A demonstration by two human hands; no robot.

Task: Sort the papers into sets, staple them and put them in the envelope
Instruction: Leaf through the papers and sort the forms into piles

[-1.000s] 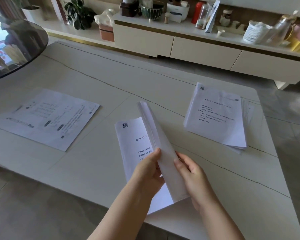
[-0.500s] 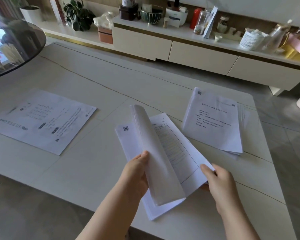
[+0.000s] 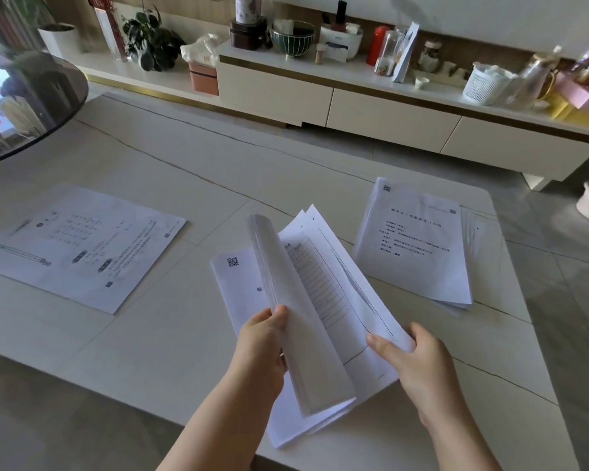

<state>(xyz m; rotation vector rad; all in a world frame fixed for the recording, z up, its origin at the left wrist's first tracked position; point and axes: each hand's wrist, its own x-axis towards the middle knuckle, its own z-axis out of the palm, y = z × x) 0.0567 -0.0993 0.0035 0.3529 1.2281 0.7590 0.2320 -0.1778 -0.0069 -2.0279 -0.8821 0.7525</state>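
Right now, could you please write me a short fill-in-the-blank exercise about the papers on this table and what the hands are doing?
1. The left hand holds up a bundle of pages from the stack in the ____ of the table.
2. The right hand pinches a sheet printed with a ____.
3. The table holds ____ groups of paper.

Missing words: middle; table; three

We see soft daylight from the far left, glare on the glass tabletop, and blurred, bowed edges.
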